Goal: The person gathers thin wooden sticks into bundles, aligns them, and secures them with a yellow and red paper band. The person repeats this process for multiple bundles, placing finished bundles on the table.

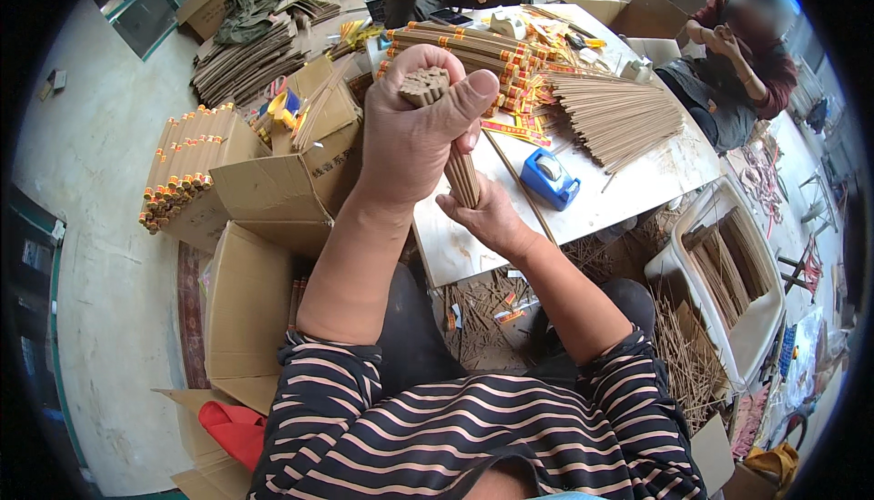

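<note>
A bundle of thin brown incense sticks stands up at a tilt between my hands, above the table's near edge. My left hand is wrapped round its upper part, and the bunched stick ends show over the fist. Lower down, my right hand is closed round the bundle, its fingers partly hidden behind the sticks. Right of my hands, a blue tape dispenser sits on the white table. Beyond it lies a fanned heap of loose incense sticks.
Wrapped incense bundles are piled on the table's far side. Open cardboard boxes stand at my left, near stacked bundles. A white tub holds sticks at right. Two people sit across the table. Stick scraps litter the floor.
</note>
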Available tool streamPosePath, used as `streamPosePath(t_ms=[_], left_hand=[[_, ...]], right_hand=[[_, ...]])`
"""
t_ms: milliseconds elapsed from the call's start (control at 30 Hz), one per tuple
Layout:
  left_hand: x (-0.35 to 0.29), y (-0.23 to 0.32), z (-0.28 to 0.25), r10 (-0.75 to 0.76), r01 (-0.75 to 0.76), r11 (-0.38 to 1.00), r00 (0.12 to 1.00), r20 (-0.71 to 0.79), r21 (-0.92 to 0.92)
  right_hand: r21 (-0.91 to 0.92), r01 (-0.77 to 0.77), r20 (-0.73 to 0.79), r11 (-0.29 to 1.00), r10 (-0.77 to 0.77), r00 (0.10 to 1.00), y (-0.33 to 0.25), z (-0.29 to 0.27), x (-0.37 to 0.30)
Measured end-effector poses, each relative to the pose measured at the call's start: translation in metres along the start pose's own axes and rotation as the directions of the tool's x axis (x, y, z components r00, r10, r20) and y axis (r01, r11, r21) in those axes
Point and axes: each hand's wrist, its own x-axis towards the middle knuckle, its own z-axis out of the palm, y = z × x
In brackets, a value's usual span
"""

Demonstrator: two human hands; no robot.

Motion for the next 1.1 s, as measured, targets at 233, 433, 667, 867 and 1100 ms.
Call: streamPosePath(t_ms=[233,433,667,867,1100], left_hand=[[0.012,-0.022,-0.019,-0.090,0.086,0.988,0.996,-0.023,-0.131],[0.015,-0.025,-0.023,-0.096,0.098,0.983,0.995,0.019,-0.154],[0.018,-0.027,-0.029,-0.105,0.102,0.988,0.994,-0.024,-0.116],[0.012,-0.009,-0.034,-0.224,0.222,0.941,0.974,0.021,-0.257],[0.002,-0.014,-0.034,-0.430,0.381,0.872,0.896,-0.108,-0.308]], right_hand=[[0.093,-0.068,-0.028,0.993,0.071,0.997,0.015,-0.001,0.011],[0.040,-0.042,-0.058,0.998,0.044,0.997,0.023,0.001,0.021],[0.082,-0.095,-0.027,0.992,0.097,0.995,0.022,0.003,0.022],[0.280,-0.236,0.244,0.931,0.169,0.955,-0.029,-0.001,-0.007],[0.520,-0.503,0.483,0.691,0.248,0.840,-0.051,-0.003,-0.038]])
